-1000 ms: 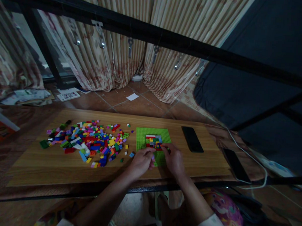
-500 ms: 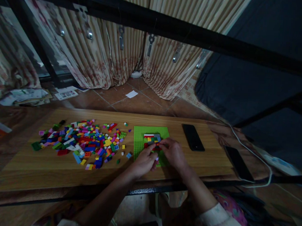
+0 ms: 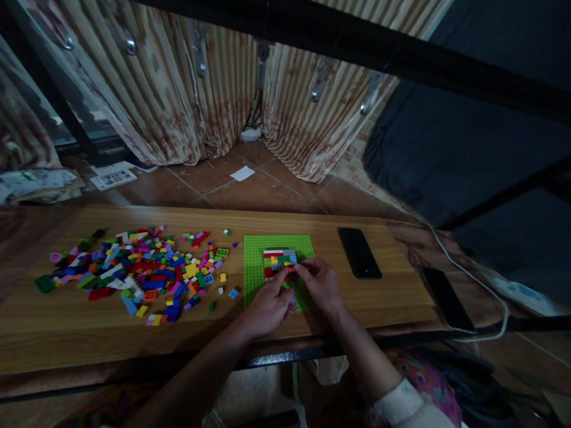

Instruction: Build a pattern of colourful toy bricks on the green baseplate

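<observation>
A small build of coloured toy bricks (image 3: 276,260) sits on a green studded baseplate (image 3: 254,263), with white, red, grey, yellow and blue pieces showing. My left hand (image 3: 268,306) reaches in from the front, its index finger pressed against the near side of the build. Its other fingers are curled, and a pale purple brick (image 3: 293,300) shows at their tips. On the build's right edge, my right hand (image 3: 324,286) has thumb and finger pinched together at a small reddish brick, mostly covered by the fingertips. Both hands partly hide the baseplate's near half.
A wide pile of loose bricks (image 3: 155,268) spreads over the left of the wooden board (image 3: 95,338). One black phone (image 3: 359,252) lies right of the baseplate; another phone (image 3: 447,298) with a white cable (image 3: 487,295) lies farther right. A dark metal bar (image 3: 308,354) runs along the front.
The view has shifted, so the board and bricks appear slightly farther left. My left index finger is straighter against the build. My right hand stays pinched at its right edge.
</observation>
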`<state>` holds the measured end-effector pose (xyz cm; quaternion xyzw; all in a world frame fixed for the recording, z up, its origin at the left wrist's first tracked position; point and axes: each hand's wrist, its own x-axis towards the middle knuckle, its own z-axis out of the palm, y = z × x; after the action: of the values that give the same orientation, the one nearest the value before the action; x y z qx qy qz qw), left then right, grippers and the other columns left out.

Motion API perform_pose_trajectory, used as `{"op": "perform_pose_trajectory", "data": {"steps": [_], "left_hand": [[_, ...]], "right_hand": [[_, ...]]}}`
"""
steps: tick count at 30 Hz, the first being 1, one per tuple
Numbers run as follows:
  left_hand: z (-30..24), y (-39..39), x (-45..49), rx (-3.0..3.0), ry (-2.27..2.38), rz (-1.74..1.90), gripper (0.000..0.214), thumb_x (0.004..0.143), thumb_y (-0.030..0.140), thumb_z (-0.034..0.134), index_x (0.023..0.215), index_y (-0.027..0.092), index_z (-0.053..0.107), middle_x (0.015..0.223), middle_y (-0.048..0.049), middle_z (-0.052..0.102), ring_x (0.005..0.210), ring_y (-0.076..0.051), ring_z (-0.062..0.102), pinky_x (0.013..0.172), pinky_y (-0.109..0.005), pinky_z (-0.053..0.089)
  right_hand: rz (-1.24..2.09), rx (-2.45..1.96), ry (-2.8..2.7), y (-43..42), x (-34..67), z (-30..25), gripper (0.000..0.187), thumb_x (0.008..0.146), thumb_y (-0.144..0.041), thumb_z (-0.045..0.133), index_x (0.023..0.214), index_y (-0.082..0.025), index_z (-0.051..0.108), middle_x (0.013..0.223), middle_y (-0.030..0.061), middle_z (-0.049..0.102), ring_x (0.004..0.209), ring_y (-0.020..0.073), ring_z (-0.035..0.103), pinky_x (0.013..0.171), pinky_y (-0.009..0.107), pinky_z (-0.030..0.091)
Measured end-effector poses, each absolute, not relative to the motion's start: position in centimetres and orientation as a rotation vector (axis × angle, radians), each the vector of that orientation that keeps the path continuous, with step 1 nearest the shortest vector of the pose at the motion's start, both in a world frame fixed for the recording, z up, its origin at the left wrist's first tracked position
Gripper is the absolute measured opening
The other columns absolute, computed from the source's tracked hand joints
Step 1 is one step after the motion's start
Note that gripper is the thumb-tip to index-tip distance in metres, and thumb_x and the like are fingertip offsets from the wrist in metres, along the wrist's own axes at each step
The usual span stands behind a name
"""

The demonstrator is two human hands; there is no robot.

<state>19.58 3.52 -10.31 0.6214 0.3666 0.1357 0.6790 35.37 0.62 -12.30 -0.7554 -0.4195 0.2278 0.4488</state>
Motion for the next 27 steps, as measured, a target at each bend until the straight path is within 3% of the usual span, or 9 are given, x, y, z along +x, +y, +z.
{"op": "perform_pose_trajectory", "data": {"steps": [8,22,27], "left_hand": [[-10.7,3.5,19.6,1.499,0.801,0.273,0.069,0.087,0.025,0.040,0.150,0.013,0.014,0.062,0.0044,0.055,0.050,-0.010,0.049,0.051,-0.022,0.038],[-10.4,3.3,19.7,1.417,0.821,0.283,0.069,0.087,0.024,0.041,0.150,0.017,0.014,0.063,0.0048,0.056,0.044,-0.008,0.047,0.045,-0.018,0.036],[-10.2,3.4,19.6,1.346,0.860,0.302,0.068,0.087,0.022,0.040,0.150,0.016,0.014,0.064,0.0048,0.056,0.043,-0.007,0.047,0.043,-0.016,0.035]], "right_hand": [[0.677,-1.882,-0.946,1.4,35.0,-12.0,0.024,0.066,-0.039,0.069,0.077,-0.018,0.068,0.073,0.0033,0.070,0.069,0.0184,0.063,0.066,0.030,0.048],[0.720,-1.770,-0.796,2.1,34.9,-12.2,0.023,0.054,-0.036,0.075,0.066,-0.017,0.069,0.059,-0.0014,0.065,0.056,0.0142,0.058,0.055,0.026,0.044],[0.716,-1.585,-0.674,-0.2,36.0,-11.8,0.029,0.067,-0.046,0.065,0.063,-0.018,0.063,0.049,-0.0027,0.056,0.041,0.0099,0.047,0.040,0.023,0.036]]}}
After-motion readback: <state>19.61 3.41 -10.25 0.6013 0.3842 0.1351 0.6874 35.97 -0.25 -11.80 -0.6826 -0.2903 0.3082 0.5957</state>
